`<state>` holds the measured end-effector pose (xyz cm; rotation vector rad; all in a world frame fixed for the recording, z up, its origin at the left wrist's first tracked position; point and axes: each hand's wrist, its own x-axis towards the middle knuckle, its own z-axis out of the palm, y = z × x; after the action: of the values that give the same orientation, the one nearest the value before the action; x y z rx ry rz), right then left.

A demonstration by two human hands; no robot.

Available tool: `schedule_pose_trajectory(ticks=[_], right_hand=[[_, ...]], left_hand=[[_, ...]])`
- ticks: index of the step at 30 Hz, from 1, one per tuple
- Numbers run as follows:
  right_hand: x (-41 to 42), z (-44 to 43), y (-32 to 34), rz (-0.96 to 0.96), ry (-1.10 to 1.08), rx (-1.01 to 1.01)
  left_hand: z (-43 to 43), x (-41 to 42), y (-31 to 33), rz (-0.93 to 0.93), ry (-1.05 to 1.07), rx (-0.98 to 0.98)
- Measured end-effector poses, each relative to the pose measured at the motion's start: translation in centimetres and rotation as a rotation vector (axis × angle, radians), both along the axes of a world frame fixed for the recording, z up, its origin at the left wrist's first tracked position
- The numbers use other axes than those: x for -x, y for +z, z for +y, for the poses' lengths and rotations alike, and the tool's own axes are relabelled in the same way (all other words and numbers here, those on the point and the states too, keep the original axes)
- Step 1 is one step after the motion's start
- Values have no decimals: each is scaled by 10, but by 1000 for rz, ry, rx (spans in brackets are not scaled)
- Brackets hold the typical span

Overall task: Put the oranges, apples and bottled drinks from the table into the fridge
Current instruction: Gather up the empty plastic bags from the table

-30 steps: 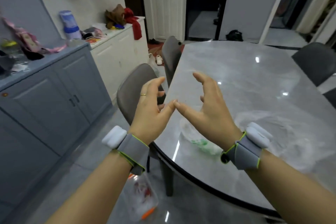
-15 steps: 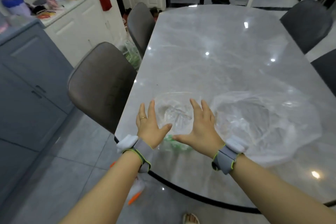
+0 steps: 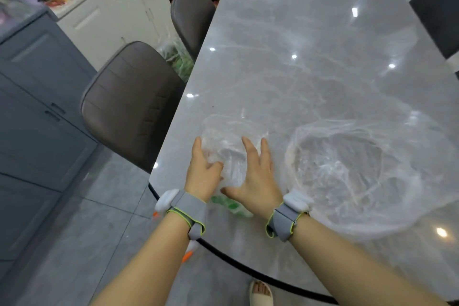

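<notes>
A small clear plastic bag (image 3: 229, 136) with a green print lies crumpled near the front left edge of the grey marble table (image 3: 310, 57). My left hand (image 3: 203, 171) rests on its left side with fingers stretched out. My right hand (image 3: 255, 176) lies flat on its right side, fingers spread. No oranges, apples or bottled drinks show on the table, and no fridge is in view.
A larger clear plastic bag (image 3: 360, 176) lies spread out to the right of my hands. Two grey chairs (image 3: 131, 107) stand along the table's left side, with grey cabinets (image 3: 37, 107) beyond. A dark chair (image 3: 437, 12) stands at the far right.
My view tilted down toward the table. Both hands came down from mid-air onto the small plastic bag and now lie closer together on it.
</notes>
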<state>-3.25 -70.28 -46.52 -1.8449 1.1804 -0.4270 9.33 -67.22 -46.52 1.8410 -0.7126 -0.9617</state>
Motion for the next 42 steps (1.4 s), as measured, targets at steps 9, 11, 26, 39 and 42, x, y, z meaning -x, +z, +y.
schedule_pose_trajectory(ticks=[9, 11, 26, 39, 42], right_hand=[[63, -7, 53, -104, -217, 373], [87, -10, 56, -71, -304, 421], [168, -21, -9, 261, -418, 104], [234, -72, 12, 82, -1032, -43], [240, -72, 6, 54, -946, -209]], left_hand=[[-26, 67, 68, 57, -155, 334], [-37, 92, 67, 106, -233, 332], [-74, 142, -10, -445, -502, -300], [-78, 131, -13, -98, -266, -309], [-74, 133, -16, -22, -301, -341]])
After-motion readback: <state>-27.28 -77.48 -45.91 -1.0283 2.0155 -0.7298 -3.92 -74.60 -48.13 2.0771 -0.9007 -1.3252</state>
